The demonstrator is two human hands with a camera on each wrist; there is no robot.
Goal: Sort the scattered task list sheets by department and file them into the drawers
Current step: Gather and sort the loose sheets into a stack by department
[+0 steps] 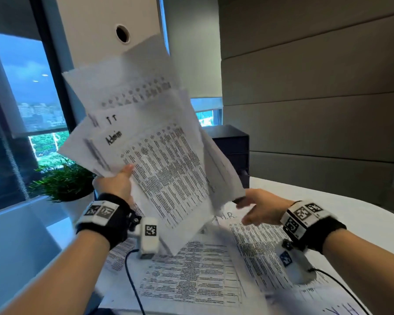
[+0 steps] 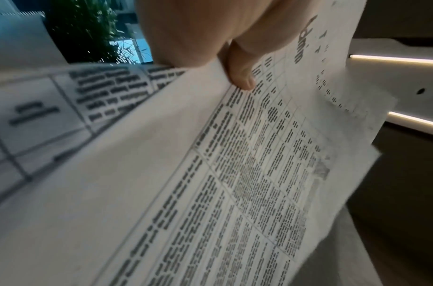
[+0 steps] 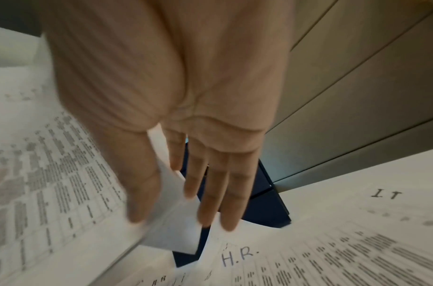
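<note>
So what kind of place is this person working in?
Most likely an office in a high-rise. The left hand holds printed task sheets over a white table, a dark drawer unit stands behind, and the window overlooks city buildings.

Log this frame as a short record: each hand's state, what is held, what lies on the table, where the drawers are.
left hand: grips the raised stack of sheets at its lower left edge
top held sheet: handwritten "Admin"
right hand: fingers straight, by the stack's lower right corner; contact unclear
table: loose sheets, one marked "H.R.", one "IT"
drawer unit: dark, behind the held stack
</note>
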